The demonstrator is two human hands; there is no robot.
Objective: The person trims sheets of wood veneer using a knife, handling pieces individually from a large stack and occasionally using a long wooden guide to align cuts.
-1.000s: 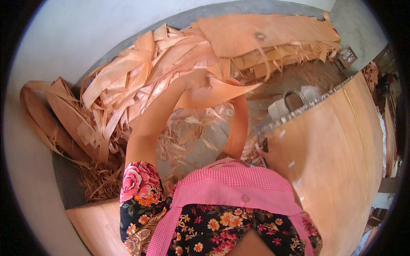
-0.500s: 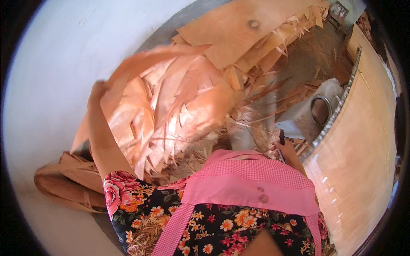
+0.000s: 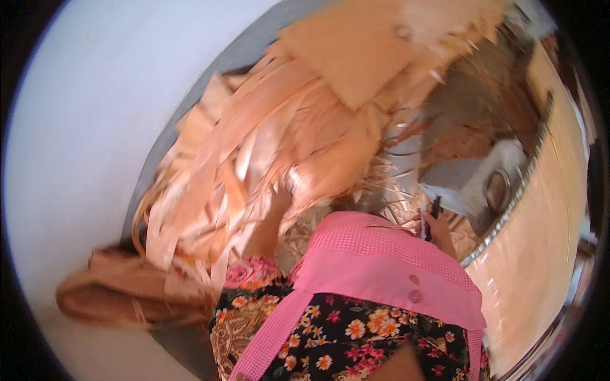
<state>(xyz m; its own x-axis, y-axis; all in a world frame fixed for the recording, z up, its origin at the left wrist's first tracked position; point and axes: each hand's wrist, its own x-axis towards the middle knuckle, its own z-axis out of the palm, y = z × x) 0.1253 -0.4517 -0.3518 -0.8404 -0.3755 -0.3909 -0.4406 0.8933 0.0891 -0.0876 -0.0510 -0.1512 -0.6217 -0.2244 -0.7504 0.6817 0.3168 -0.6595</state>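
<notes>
My left hand reaches into a heaped pile of thin wood veneer sheets in front of me. Motion smears its fingers, so I cannot make out whether they hold a sheet. On the right, my right hand is closed around a slim black-handled tool, held upright; its working end is unclear. A long curved veneer strip lies across the top of the pile.
A flat veneer stack lies beyond the pile. To the right are a whitish container with a round opening and a large pale board with a rough edge. A brown rolled bundle sits lower left, beside the white wall.
My left hand, raised at the left with a long veneer sheet, has come down and right into the pile. The sheet now lies there. My right hand keeps the black-handled tool; the view has shifted.
</notes>
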